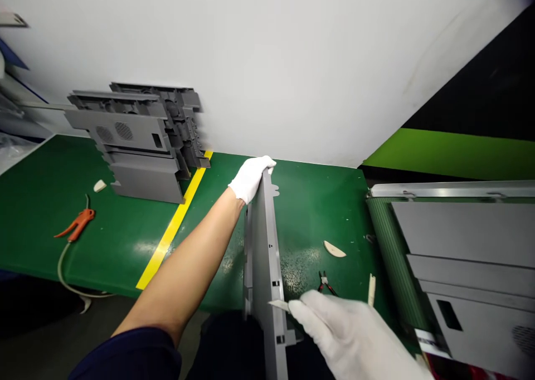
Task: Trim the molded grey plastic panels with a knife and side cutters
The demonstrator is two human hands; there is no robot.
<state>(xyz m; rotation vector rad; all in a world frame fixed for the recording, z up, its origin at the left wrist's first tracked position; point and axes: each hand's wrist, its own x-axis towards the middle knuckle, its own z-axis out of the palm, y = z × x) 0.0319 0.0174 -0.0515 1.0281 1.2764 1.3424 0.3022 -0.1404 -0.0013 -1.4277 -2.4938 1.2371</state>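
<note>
A grey plastic panel [272, 257] stands on edge in front of me, its narrow side with small slots and tabs facing up. My left hand [251, 178], in a white glove, is closed around the panel's far top corner. At the near end, my white-gloved right hand [349, 330] grips a small knife; its handle is hidden in the fingers. The pale knife blade [278, 304] lies across the panel's narrow edge, between two dark slots. Whether the blade cuts into the edge I cannot tell.
Several grey panels [144, 171] lean at the back left beside yellow tape [175, 229]. An orange air gun [81, 224] with a hose lies left. Right are side cutters [325, 282], a cream half-round piece [334, 249], and a conveyor [390, 252] carrying another panel [468, 229].
</note>
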